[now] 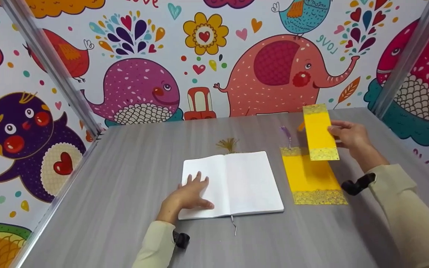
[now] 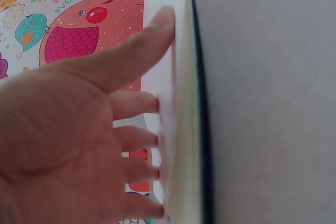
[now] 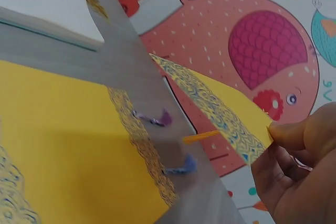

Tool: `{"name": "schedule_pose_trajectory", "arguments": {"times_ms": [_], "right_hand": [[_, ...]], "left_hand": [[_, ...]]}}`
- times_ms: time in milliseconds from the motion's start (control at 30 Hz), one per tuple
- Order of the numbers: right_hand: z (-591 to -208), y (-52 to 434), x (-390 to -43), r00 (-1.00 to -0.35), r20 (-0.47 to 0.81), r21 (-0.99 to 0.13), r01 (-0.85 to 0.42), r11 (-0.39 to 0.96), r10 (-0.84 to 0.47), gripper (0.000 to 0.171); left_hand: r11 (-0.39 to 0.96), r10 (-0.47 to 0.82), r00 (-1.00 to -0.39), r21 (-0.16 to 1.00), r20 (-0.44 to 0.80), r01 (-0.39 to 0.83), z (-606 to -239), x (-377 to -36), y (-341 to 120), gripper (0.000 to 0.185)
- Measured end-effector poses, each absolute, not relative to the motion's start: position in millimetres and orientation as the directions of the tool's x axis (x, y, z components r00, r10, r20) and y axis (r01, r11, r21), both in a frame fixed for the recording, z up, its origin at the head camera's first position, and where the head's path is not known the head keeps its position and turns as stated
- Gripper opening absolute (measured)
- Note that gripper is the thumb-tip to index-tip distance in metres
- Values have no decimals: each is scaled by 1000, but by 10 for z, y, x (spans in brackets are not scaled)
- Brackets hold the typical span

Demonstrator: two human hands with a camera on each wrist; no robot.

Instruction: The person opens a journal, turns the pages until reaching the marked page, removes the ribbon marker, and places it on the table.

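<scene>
Notebook [image 1: 237, 182] open on surface [image 1: 125, 223], L hand [image 1: 190, 193] flat on left page, fingers straight. R hand [image 1: 348, 136] pinching one yellow bookmark [image 1: 319, 132], lifted above remaining bookmarks [image 1: 311, 178] beside notebook. Pickup done; bookmark not yet betw. pages.

The right hand [image 3: 294, 171] pinches one corner of a yellow bookmark [image 3: 220, 108] with a patterned border, held clear of the grey table [image 3: 131, 66]. A second yellow bookmark [image 3: 58, 124] lies flat on the table. Two purple tassels [image 3: 157, 118] lie beside its patterned edge. A white notebook [image 3: 42, 3] occupies the upper left.
</scene>
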State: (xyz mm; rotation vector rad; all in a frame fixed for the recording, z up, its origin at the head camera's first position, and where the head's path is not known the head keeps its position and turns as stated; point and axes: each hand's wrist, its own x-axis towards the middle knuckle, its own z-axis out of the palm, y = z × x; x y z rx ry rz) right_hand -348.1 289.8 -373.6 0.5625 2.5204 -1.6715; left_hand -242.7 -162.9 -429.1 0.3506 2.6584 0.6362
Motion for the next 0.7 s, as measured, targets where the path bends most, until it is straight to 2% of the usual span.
{"name": "schedule_pose_trajectory", "arguments": {"times_ms": [167,400,700], "right_hand": [[-3691,3024,-3617,-913,-289,-882,371,289,288,59],[-3700,3158,-3732,-920,-271,-888,353,295,284,59],[-3973,3287,-3609,-927,-283,-874,354,332,245,58]], "left_hand": [[866,324,-894,477,-310,148,-4292,-2422,-1629,91],[862,329,-892,484,-309,150,-4297,-2429,-1629,90],[863,324,-894,484,-309,145,-4307,-2436,-1645,91]]}}
